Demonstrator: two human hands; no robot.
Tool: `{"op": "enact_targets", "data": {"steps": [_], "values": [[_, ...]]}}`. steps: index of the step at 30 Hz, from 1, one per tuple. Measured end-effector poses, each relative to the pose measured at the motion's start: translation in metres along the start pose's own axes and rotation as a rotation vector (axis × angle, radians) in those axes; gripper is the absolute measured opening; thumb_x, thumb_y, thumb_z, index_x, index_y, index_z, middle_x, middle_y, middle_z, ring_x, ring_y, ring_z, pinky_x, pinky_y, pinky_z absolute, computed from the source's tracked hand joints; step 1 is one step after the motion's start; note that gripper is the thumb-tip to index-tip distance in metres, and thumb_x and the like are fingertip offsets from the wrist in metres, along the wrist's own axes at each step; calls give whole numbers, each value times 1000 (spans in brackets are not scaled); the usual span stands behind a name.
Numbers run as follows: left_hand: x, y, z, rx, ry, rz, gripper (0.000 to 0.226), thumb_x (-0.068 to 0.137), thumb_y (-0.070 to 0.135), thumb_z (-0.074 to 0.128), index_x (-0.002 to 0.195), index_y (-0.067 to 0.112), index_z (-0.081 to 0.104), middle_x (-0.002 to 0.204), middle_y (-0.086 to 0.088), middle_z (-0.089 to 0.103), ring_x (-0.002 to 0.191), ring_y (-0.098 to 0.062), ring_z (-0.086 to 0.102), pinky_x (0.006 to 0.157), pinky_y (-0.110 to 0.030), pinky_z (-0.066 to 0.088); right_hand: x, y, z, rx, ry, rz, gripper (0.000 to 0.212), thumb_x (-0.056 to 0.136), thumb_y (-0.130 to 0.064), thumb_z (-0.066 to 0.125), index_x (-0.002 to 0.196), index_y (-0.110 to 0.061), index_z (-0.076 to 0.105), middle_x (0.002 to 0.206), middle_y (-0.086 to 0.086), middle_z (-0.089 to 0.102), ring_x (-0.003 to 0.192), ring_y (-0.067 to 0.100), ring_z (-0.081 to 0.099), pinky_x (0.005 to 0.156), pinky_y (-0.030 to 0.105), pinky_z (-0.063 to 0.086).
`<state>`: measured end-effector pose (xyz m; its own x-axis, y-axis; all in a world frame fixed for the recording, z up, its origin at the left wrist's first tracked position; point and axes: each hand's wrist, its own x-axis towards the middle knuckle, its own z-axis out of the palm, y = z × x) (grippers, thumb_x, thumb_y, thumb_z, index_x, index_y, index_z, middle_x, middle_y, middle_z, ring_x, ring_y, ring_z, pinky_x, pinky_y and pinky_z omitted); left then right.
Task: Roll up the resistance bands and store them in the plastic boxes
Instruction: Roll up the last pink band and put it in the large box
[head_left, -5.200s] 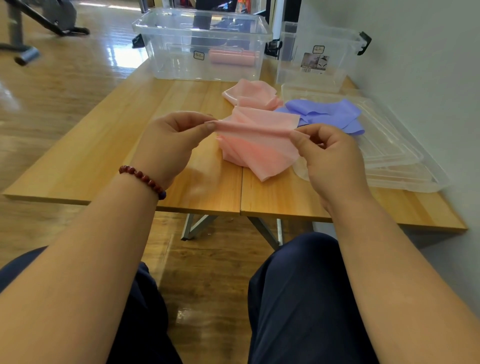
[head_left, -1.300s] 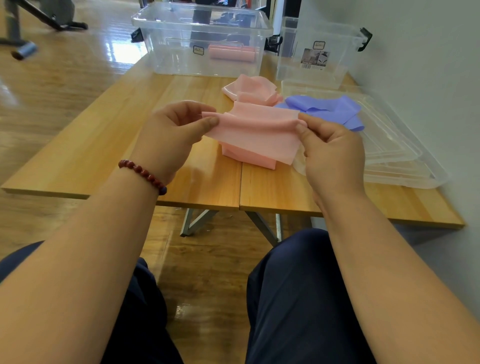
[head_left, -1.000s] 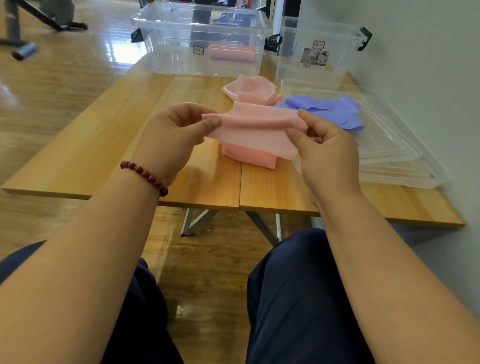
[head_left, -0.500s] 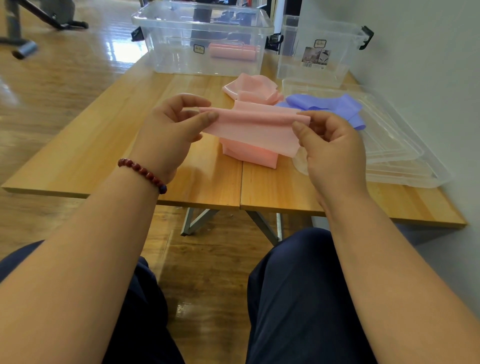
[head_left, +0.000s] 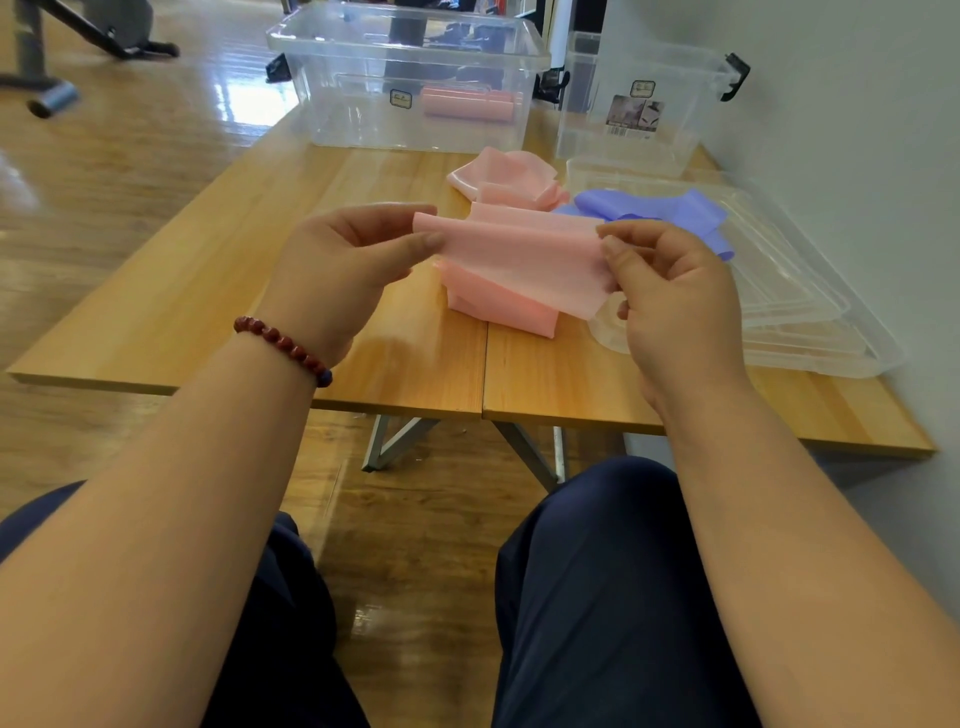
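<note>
While my left hand (head_left: 337, 260) and right hand (head_left: 670, 291) each pinch a top corner of the thin pink rubber resistance band (head_left: 524, 254) between thumb and fingertips, its lower end lies folded on the pale wooden table (head_left: 197, 291). I judge the risk is a skewed start — if one pinch slips on the slick sheet, the roll may cone and sit badly in the large clear plastic box (head_left: 353, 109).

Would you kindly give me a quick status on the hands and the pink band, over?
Left hand and right hand both pinch pink band, spread flat, unrolled. One pink roll in large box. No obstruction seen.
</note>
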<state>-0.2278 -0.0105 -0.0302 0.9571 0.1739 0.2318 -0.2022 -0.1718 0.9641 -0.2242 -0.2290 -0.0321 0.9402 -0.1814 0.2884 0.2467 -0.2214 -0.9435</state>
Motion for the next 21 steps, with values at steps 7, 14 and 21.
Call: {"op": "enact_targets", "data": {"steps": [7, 14, 21], "values": [[0, 0, -1, 9, -6, 38, 19, 91, 22, 66, 102, 38, 65, 95, 11, 71, 98, -8, 65, 84, -25, 55, -1, 2, -1, -9, 1, -6, 9, 91, -22, 69, 93, -31, 68, 91, -13, 66, 79, -7, 59, 63, 8, 45], [0, -1, 1, 57, 46, 51, 8, 92, 30, 64, 90, 36, 68, 89, 17, 67, 92, -3, 60, 80, -21, 55, 0, 0, -1, -2, -7, 11, 3, 93, -25, 66, 96, -26, 66, 91, -11, 67, 79, -5, 60, 60, 7, 44], [0, -1, 1, 15, 73, 40, 12, 92, 22, 65, 92, 33, 62, 88, 9, 69, 84, -3, 65, 77, -22, 55, -3, -6, 0, 26, -18, -26, 12, 96, -17, 63, 95, -29, 58, 71, -9, 65, 56, -7, 56, 52, 9, 41]]}}
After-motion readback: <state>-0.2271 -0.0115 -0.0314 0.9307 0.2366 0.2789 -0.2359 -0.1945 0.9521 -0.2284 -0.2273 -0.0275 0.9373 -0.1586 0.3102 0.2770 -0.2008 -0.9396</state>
